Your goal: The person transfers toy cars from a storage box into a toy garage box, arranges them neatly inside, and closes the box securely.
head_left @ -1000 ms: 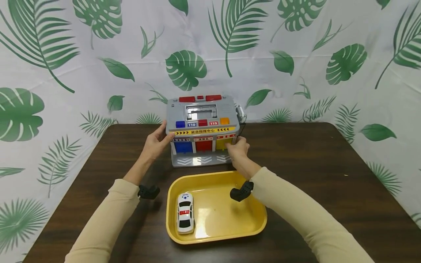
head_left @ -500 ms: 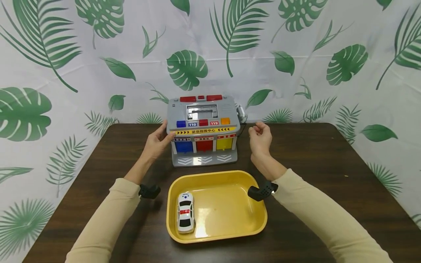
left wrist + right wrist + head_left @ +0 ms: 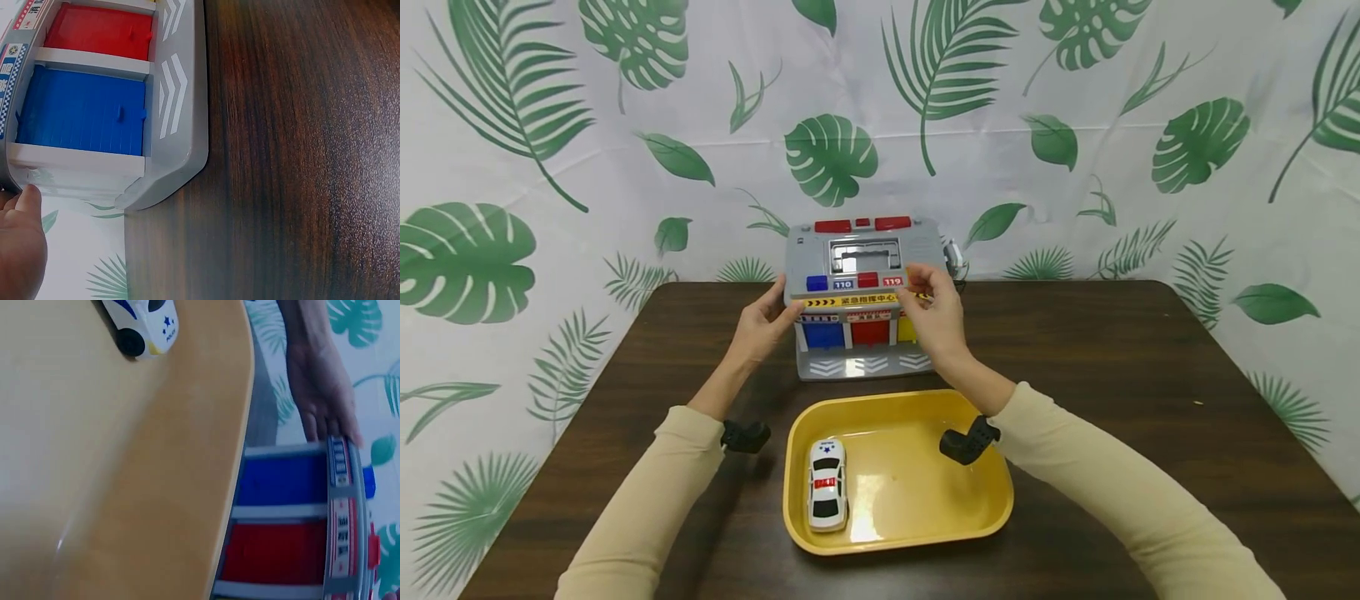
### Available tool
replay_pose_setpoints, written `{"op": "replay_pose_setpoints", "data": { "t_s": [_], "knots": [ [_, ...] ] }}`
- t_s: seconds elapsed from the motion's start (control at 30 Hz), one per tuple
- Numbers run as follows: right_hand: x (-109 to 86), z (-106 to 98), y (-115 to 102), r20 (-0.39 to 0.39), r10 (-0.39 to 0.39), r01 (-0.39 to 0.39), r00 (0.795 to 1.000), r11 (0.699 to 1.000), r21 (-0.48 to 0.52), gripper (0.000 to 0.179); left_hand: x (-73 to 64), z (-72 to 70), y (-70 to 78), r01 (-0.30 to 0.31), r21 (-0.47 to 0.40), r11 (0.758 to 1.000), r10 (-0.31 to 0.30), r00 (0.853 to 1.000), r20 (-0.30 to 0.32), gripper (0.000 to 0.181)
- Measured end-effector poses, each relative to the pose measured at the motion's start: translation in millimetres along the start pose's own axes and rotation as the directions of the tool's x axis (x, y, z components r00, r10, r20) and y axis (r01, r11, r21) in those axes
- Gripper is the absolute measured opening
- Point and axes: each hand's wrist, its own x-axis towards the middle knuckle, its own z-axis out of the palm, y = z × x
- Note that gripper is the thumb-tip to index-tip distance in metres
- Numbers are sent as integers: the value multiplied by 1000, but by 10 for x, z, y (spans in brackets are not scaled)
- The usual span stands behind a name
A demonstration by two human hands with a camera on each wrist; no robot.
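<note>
A grey toy garage (image 3: pixel 808 250) stands at the back of the table, with a blue door (image 3: pixel 87 112), a red door (image 3: pixel 100 34) and a yellow door (image 3: pixel 906 331). My left hand (image 3: pixel 758 332) grips its left roof edge, thumb at the front. My right hand (image 3: pixel 938 321) reaches over the right front of the roof. Its bent index finger and thumb, spread apart, are at the spot of the orange button, which the hand hides. The blue button (image 3: pixel 817 283) and red button (image 3: pixel 867 280) show beside it. In the right wrist view the right hand is mostly out of frame.
A yellow tray (image 3: pixel 895 546) lies in front of the garage, under my right wrist. In its left side is a white toy police car (image 3: pixel 827 486). A leaf-print cloth (image 3: pixel 730 183) hangs behind the dark wooden table (image 3: pixel 1097 367).
My right hand leaves the yellow door, swings out to the right of the garage, then comes back up onto the roof's front right. My left hand keeps its place.
</note>
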Motion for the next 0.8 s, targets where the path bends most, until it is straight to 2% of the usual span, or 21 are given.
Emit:
{"op": "replay_pose_setpoints", "data": {
  "t_s": [0.13,0.37,0.43,0.57,0.7,0.8],
  "knots": [
    [-3,153,-15,83,-67,75,994,992,-99,36,12,-10,-26,-6,3,1000,6,1000,1,66],
    [33,375,18,198,-120,164,973,960,-225,40,118,-52,-276,-16,-9,1000,16,1000,-16,68],
    [38,426,20,219,-127,184,967,947,-263,41,125,-53,-297,-22,2,1000,22,1000,-19,69],
    [39,528,23,249,-143,222,958,919,-325,44,106,-50,-259,-28,-13,1000,28,999,-17,68],
    [36,629,37,250,-157,242,955,901,-360,45,42,-34,-111,-25,-22,999,25,1000,-5,66],
    [29,691,54,232,-166,252,958,875,-414,47,0,-23,-16,-16,-2,1000,16,1000,-1,65]
  ]
}}
